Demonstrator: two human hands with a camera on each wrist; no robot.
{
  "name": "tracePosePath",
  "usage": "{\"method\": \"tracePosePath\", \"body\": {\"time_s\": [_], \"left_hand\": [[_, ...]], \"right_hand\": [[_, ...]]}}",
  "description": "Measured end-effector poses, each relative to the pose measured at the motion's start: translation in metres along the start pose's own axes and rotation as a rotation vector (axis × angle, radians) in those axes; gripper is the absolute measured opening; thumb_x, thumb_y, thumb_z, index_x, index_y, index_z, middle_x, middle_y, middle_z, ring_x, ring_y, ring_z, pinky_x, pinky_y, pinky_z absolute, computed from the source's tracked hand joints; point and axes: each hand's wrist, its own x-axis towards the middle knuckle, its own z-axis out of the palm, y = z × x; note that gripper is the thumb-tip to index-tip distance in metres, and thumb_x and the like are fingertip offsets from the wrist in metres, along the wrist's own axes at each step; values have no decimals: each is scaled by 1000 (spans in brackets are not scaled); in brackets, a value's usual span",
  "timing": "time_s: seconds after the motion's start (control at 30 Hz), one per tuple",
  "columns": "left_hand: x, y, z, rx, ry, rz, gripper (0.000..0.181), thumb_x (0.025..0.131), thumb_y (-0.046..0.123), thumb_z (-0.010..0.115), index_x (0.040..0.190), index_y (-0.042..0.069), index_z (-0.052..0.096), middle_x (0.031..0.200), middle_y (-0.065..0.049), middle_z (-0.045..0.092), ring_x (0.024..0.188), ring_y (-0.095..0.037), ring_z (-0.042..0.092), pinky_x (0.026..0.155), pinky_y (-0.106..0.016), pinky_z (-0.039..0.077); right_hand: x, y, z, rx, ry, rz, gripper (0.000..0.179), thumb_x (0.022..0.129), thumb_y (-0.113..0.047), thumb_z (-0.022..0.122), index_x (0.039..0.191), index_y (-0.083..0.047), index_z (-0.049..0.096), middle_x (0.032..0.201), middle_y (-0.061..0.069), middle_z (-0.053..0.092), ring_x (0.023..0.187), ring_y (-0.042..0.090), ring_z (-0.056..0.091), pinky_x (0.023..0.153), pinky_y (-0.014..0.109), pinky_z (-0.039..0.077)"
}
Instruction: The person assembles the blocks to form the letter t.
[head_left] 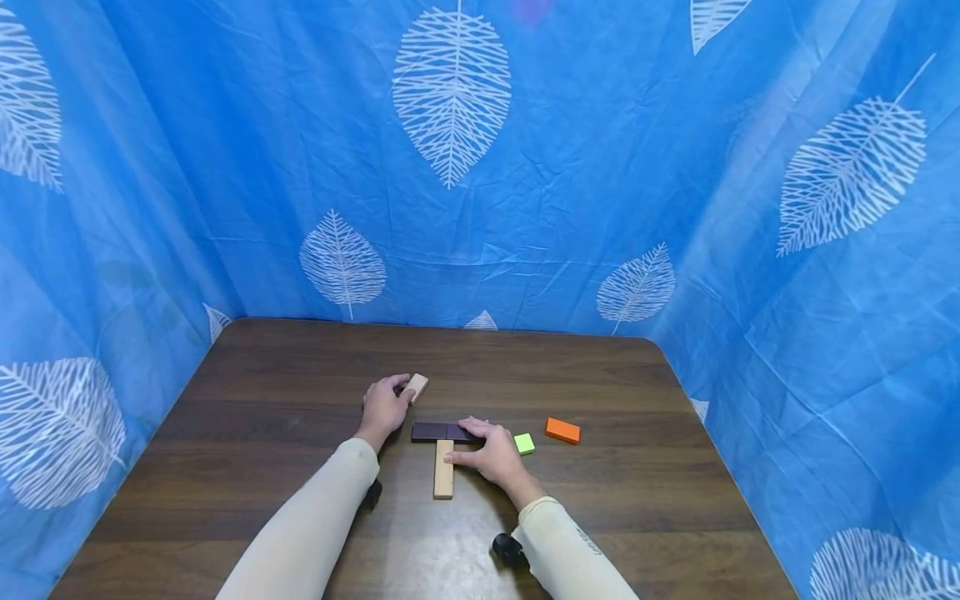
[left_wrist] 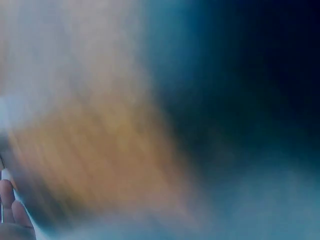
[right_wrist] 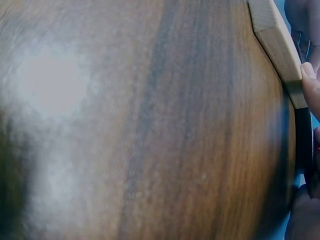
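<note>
Up on the left, my left hand point(head_left: 384, 408) pinches a small plain wooden block point(head_left: 417, 385) between thumb and fingers. Two dark blocks point(head_left: 430, 432) lie end to end in a row, and a longer plain wooden block point(head_left: 444, 475) runs from their middle toward me, forming a T. My right hand point(head_left: 497, 454) spreads over the right part of this T. Its fingers rest at the right dark block, while the thumb point(right_wrist: 311, 87) touches the side of the longer wooden block. The left wrist view is mostly blurred, with some fingers point(left_wrist: 20, 212) at its lower left corner.
A lime green block point(head_left: 524, 443) lies just right of my right hand, and an orange block point(head_left: 562, 430) sits farther right. The brown wooden table point(head_left: 600, 517) is bordered by blue leaf-patterned cloth point(head_left: 525, 250) at the back and both sides.
</note>
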Motion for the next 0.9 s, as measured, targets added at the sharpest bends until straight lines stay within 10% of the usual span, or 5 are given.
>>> {"method": "tracePosePath", "body": {"time_s": [0.9], "left_hand": [[1,10,6,-23,12,-46,38,95,17,71,128,0,67,121,-19,67,114,-35,60,97,-51,45]], "right_hand": [[-2,-1,-1,18,18,-14,65,74,-37,91,129,-8,70,135,11,62,134,35,49,112,48,33]]}}
